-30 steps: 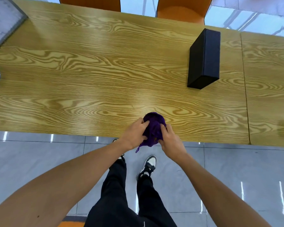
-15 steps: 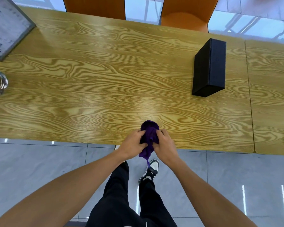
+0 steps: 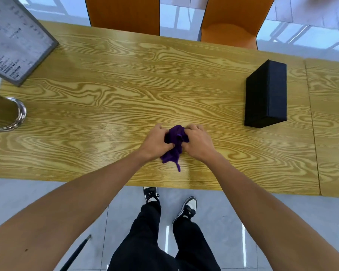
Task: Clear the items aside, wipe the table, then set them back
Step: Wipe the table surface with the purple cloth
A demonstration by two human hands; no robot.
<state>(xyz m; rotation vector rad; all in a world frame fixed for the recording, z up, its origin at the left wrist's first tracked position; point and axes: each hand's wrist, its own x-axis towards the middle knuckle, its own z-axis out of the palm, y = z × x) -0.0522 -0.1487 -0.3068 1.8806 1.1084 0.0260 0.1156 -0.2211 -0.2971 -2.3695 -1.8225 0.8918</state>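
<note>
Purple cloth bunched between left hand and right hand, both grips clamped on it, over tabletop. Soft, light, floppy; probably best held by whole bunch.

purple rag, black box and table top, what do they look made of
Purple rag: soft cloth, matte, bunched into limp folds between both hands. Black box: rigid, matte, sharp-edged, perhaps card or plastic. Table top: wood or wood-look laminate, bold grain, slight sheen.
</note>
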